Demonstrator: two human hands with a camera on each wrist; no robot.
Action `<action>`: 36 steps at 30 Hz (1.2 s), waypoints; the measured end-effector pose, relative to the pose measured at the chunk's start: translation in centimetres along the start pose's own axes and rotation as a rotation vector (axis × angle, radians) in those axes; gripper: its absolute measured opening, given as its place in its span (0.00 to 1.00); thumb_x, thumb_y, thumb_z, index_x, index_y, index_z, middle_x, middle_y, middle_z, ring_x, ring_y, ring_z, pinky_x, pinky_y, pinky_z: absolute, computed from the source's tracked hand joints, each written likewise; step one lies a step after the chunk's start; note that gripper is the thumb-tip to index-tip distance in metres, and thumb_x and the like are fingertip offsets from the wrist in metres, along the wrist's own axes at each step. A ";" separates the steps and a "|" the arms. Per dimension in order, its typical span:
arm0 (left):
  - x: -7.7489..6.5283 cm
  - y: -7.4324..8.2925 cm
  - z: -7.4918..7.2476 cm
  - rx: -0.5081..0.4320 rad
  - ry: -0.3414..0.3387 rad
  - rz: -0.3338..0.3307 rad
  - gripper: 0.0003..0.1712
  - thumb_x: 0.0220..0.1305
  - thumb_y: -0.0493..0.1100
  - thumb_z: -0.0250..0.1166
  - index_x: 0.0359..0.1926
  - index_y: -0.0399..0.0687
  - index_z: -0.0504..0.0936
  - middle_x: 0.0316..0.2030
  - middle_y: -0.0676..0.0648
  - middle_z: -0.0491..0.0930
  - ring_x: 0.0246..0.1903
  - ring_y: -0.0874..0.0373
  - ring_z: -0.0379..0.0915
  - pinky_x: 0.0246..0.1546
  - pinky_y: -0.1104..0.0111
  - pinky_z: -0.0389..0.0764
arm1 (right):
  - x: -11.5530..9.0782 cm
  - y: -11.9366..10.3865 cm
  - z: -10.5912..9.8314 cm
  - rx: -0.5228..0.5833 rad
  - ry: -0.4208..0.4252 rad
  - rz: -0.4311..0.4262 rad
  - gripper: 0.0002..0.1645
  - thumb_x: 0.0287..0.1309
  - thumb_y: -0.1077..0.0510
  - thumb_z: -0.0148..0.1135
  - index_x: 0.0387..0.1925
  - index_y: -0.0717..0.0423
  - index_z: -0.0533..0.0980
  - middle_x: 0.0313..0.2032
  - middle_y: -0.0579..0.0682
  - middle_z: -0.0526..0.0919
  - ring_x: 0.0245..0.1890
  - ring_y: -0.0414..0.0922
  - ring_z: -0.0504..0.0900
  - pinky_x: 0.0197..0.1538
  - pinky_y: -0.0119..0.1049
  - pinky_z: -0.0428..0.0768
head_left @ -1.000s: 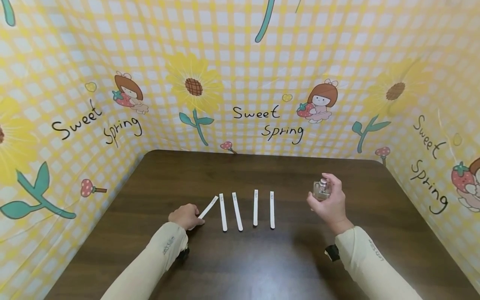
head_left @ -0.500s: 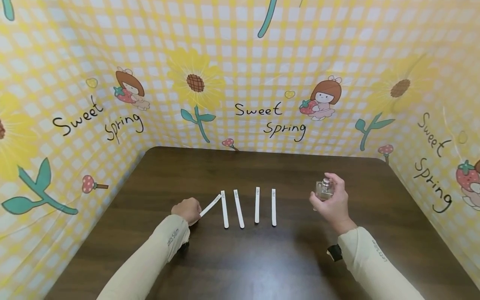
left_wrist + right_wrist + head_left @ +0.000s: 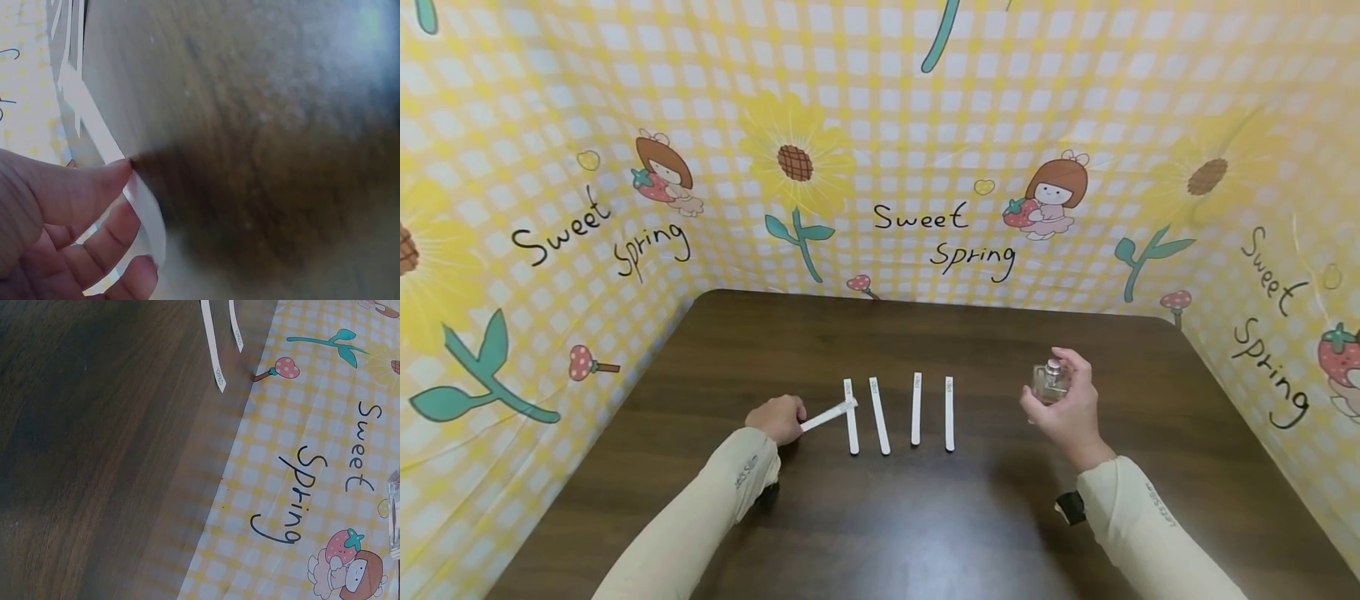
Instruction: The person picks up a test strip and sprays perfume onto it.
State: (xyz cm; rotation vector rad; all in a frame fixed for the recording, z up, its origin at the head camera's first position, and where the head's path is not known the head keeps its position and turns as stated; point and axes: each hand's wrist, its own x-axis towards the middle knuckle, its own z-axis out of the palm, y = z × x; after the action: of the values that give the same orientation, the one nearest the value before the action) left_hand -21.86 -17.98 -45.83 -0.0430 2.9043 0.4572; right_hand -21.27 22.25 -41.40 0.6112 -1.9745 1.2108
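Note:
My left hand (image 3: 777,419) pinches a white paper perfume test strip (image 3: 822,417) near one end. In the left wrist view, the thumb (image 3: 81,187) presses on the strip from above while the fingers curl beneath, and the strip bends. Its far end overlaps the leftmost lying test strip (image 3: 852,433) in the head view. On the right, my right hand (image 3: 1070,412) holds a small clear glass perfume bottle (image 3: 1047,385) upright, index finger on the silver spray top (image 3: 1054,365). Only a sliver of the bottle (image 3: 394,519) enters the right wrist view.
Three more white test strips lie in a spaced row: one (image 3: 880,421), another (image 3: 916,412), and the rightmost (image 3: 950,417). All rest on a dark wooden table (image 3: 880,525). A yellow checked cloth (image 3: 820,258) rises behind the table and at both sides.
The pinched strip's far end has swung right, from beside the leftmost lying strip to across it. The left hand has turned slightly. The right hand keeps its hold on the perfume bottle, nearly still.

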 end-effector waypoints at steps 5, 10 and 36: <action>0.0 0.2 0.1 -0.008 0.001 -0.011 0.09 0.49 0.34 0.65 0.35 0.47 0.81 0.32 0.46 0.82 0.32 0.50 0.77 0.28 0.55 0.76 | -0.1 0.1 0.0 -0.022 -0.004 -0.008 0.42 0.30 0.77 0.64 0.53 0.70 0.60 0.36 0.59 0.71 0.29 0.26 0.71 0.22 0.17 0.74; -0.1 0.3 -0.2 -0.063 -0.012 -0.011 0.06 0.49 0.33 0.63 0.29 0.47 0.80 0.27 0.48 0.79 0.28 0.52 0.74 0.26 0.60 0.74 | -0.1 0.2 0.0 -0.022 -0.013 0.006 0.42 0.31 0.77 0.65 0.54 0.69 0.60 0.36 0.60 0.72 0.31 0.27 0.71 0.23 0.17 0.74; -3.4 9.3 -4.1 -1.039 -0.268 0.186 0.16 0.58 0.26 0.58 0.49 0.25 0.72 0.26 0.49 0.76 0.22 0.61 0.70 0.22 0.70 0.76 | 1.6 -0.9 0.9 -0.313 -0.395 -0.044 0.29 0.35 0.66 0.67 0.45 0.59 0.70 0.31 0.53 0.75 0.20 0.44 0.72 0.20 0.39 0.72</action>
State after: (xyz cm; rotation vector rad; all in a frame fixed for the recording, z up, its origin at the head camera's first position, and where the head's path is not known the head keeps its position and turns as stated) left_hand -19.86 -10.41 -38.54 0.1250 2.1149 1.7667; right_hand -21.92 21.02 -39.85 0.7686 -2.4021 0.7697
